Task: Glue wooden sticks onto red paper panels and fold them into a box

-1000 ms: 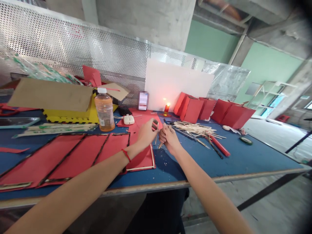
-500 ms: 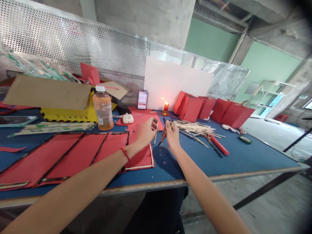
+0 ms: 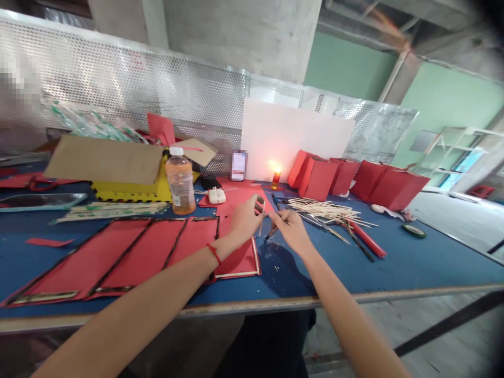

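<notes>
My left hand (image 3: 247,216) is closed on a short pale wooden stick (image 3: 260,227), which hangs down from the fingertips. Close beside it, my right hand (image 3: 290,227) grips a slim tool with a dark pointed tip (image 3: 269,236); the rest is hidden in the fingers, so its kind is unclear. The fingertips of both hands nearly meet. Beneath the left wrist is the end of a red paper sheet (image 3: 236,257), with pale sticks along its edges. Farther left, dark strips divide the red panels (image 3: 128,252). Small pale chips lie on the blue table (image 3: 291,286) below the hands.
A lit candle (image 3: 276,178) burns behind the hands. Loose wooden sticks (image 3: 326,210) and a red tube (image 3: 368,239) lie to the right, before several red paper boxes (image 3: 321,178). A bottle (image 3: 180,184), white earphone case (image 3: 216,196), phone (image 3: 238,166) and yellow box (image 3: 129,191) stand behind.
The view has shifted, so everything sits a little farther right. My right hand has turned and come nearer the left, its fingers now close to the stick. Both hands keep their hold.
</notes>
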A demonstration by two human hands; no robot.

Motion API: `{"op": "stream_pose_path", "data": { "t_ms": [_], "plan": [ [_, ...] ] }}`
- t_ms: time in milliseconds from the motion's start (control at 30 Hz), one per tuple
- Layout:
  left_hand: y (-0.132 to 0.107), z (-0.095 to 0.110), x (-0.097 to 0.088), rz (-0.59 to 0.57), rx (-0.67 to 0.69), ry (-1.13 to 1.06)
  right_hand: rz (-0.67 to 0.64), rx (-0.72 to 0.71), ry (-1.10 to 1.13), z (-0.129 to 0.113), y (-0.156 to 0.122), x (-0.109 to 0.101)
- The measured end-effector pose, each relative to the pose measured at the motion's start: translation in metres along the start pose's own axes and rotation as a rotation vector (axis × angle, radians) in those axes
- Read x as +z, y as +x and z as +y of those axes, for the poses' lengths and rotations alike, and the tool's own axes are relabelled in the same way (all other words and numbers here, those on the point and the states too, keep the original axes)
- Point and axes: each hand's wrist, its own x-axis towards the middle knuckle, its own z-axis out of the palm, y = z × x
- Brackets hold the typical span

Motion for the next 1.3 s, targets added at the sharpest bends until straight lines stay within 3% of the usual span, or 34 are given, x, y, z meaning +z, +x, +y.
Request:
{"op": "stream_pose_path", "data": {
  "t_ms": [133,267,400,533,733,1100,1300],
  "plan": [
    [-0.001,0.002,0.0,-0.016,-0.01,0.005,-0.23,-0.144,-0.187,-0.014,-0.02,-0.021],
    [-0.003,0.005,0.0,-0.005,-0.013,0.016,-0.415,-0.274,-0.286,-0.023,-0.056,-0.037],
    [-0.005,0.008,-0.002,-0.012,-0.022,0.017,-0.417,-0.275,-0.336,-0.016,-0.094,-0.045],
    [-0.006,0.009,-0.003,-0.02,-0.013,0.015,-0.408,-0.247,-0.364,-0.004,-0.114,-0.052],
    [-0.007,0.01,-0.003,-0.025,0.005,0.019,-0.468,-0.172,-0.41,0.003,-0.115,-0.049],
    [-0.006,0.007,-0.003,0.001,0.026,0.057,-0.495,-0.159,-0.375,0.008,-0.07,-0.032],
    [-0.007,0.006,-0.003,0.003,0.039,0.039,-0.514,-0.171,-0.443,-0.011,-0.094,-0.049]
  ]
}}
